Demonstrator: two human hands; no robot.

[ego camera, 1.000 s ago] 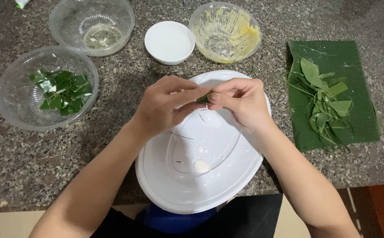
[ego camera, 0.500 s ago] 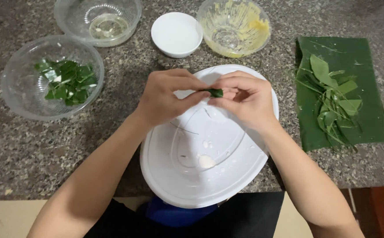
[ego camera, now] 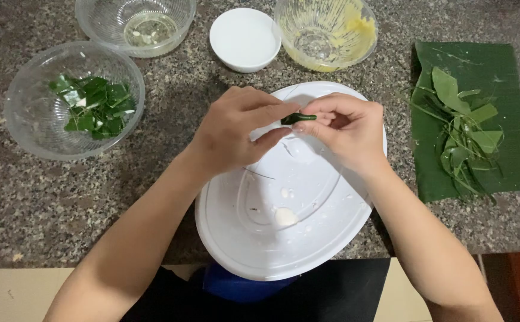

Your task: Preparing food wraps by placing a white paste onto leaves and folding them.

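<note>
Green leaf strip (ego camera: 298, 118) btwn left hand (ego camera: 236, 131) & right hand (ego camera: 346, 128), above white lid (ego camera: 284, 238).

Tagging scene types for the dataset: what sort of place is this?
Likely a home kitchen counter: a speckled stone countertop, clear bowls of cut green leaves and yellow batter residue, and both hands folding a small leaf piece over a white lid.

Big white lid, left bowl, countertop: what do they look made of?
White lid: likely plastic, smooth, slightly glossy, with moulded ridges. Left bowl: clear and ribbed, glass or clear plastic, hard to tell; cut green leaf pieces show through it. Countertop: speckled grey-brown, looks like polished granite or a similar stone.
</note>
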